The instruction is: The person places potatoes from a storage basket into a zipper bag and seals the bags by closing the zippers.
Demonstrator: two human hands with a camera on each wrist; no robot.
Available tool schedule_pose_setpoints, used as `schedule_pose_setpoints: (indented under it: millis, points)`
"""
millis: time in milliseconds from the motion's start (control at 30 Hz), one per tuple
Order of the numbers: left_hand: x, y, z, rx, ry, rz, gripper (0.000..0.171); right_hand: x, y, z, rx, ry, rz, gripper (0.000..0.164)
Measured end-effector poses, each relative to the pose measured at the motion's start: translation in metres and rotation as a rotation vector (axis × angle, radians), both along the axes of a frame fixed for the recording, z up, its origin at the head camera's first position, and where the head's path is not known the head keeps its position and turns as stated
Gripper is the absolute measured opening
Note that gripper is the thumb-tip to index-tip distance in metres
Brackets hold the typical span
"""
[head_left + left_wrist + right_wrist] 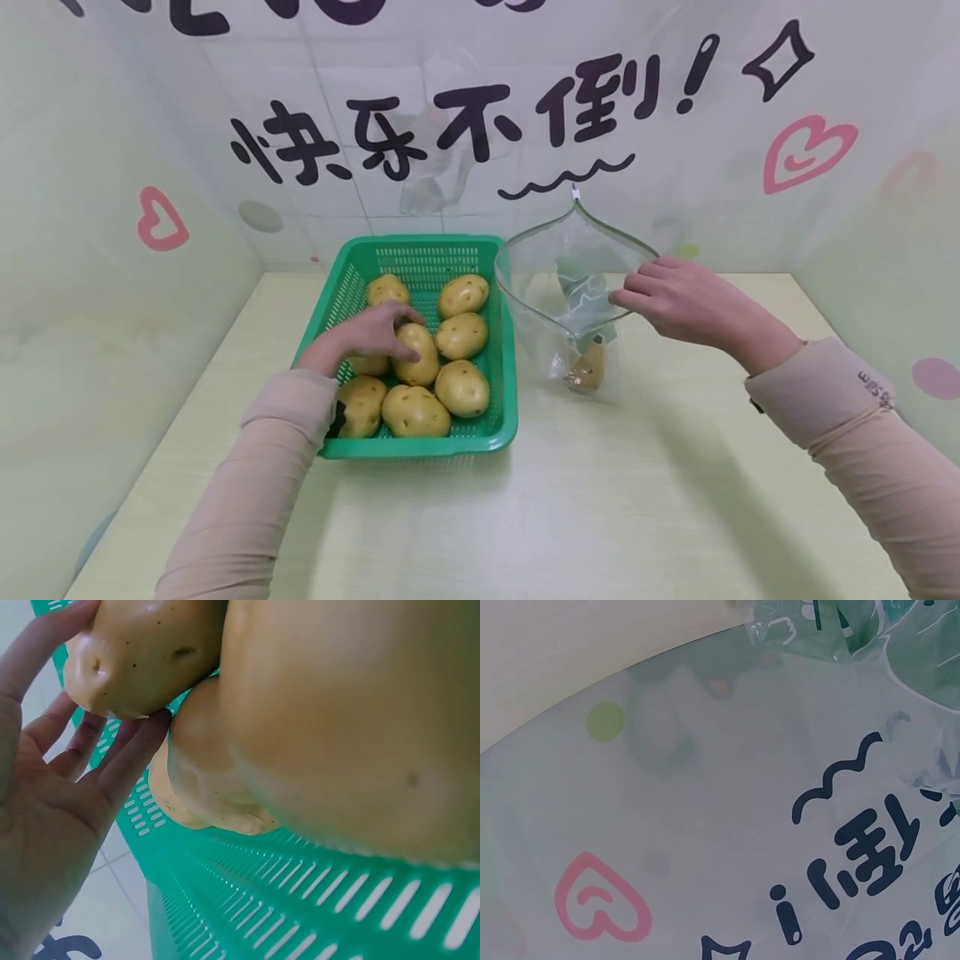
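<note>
Down at the near end, two light sleeves are seen over a pale tabletop. Farther on, to the left, a green basket with little holes is set on the tabletop, and smooth yellow potatoes are held inside it. One of them, the middle potato, is held by the left grip, with the thumb on one side and the fingers on the other. It is placed within the basket, close against the others; whether it is lifted at all cannot be told.

Just beside the basket, on the right, a clear bag is seen with its mouth spread wide. Its right edge is pinched by the right grip, which is not shown in the right wrist view. Low in the bag, a brown lump can be seen, most likely a potato too.

The step in hand looks to be the picking up of one potato while the bag is held ready. For the next move, the potato needs to be held tight and raised over the basket's side, and the bag's mouth needs to be kept wide.

At the far end, the wall is covered with big black writing and a pink heart.
</note>
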State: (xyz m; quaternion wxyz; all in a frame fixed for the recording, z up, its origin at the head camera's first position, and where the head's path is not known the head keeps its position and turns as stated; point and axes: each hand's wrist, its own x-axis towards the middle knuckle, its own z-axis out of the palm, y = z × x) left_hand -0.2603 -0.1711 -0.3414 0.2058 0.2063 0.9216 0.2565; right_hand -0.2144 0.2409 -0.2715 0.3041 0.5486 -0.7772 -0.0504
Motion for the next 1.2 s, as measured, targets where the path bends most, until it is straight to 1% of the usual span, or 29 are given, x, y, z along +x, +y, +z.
schedule_pose_setpoints:
  millis: [167, 267, 400, 533, 667, 767, 967, 1200]
  points:
    - [0.002, -0.003, 0.005, 0.031, 0.021, 0.029, 0.059, 0.0, -0.001, 0.0, -0.006, 0.002, 0.006, 0.027]
    - [0.002, -0.004, 0.009, 0.067, 0.027, 0.044, 0.059, 0.0, -0.001, 0.0, -0.007, 0.002, 0.004, 0.026]
    - [0.001, -0.004, 0.013, 0.125, 0.041, 0.057, 0.057, 0.0, -0.002, 0.0, -0.007, 0.004, 0.001, 0.025]
    - [-0.001, -0.005, 0.018, 0.164, 0.056, 0.086, 0.055, 0.0, -0.001, -0.001, -0.007, 0.01, -0.001, 0.025]
    - [-0.002, -0.006, 0.023, 0.186, 0.072, 0.124, 0.055, 0.001, -0.001, 0.0, -0.004, 0.013, -0.004, 0.024]
    - [-0.001, -0.007, 0.028, 0.195, 0.077, 0.167, 0.056, 0.001, -0.001, -0.001, 0.0, 0.012, -0.006, 0.026]
    - [0.0, -0.007, 0.039, 0.289, 0.08, 0.249, 0.061, 0.001, -0.002, -0.001, 0.002, 0.005, -0.01, 0.028]
    - [-0.001, -0.005, 0.047, 0.374, 0.106, 0.336, 0.062, 0.001, -0.003, 0.0, 0.007, 0.001, -0.013, 0.03]
